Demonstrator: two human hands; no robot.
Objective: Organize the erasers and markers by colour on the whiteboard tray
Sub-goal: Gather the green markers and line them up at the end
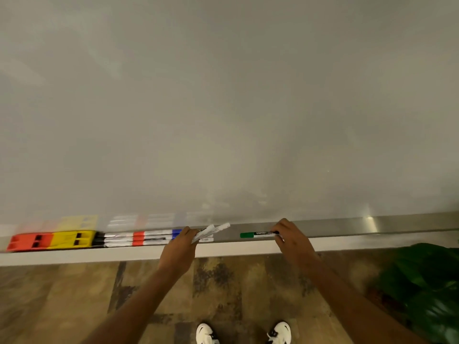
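An orange-red eraser [29, 241] and a yellow eraser [73, 239] lie side by side at the left of the metal tray [372, 225]. Beside them lie several markers [135, 239] with black, red and blue caps, stacked in rows. My left hand [182, 247] is shut on two white markers [211, 231] that tilt up to the right above the tray. My right hand [289, 235] pinches the end of a green-capped marker [258, 234] lying along the tray.
The whiteboard [223, 108] fills the view above the tray. A wooden floor lies below, with my white shoes [206, 333] at the bottom. A green leafy plant [427, 289] stands at the lower right.
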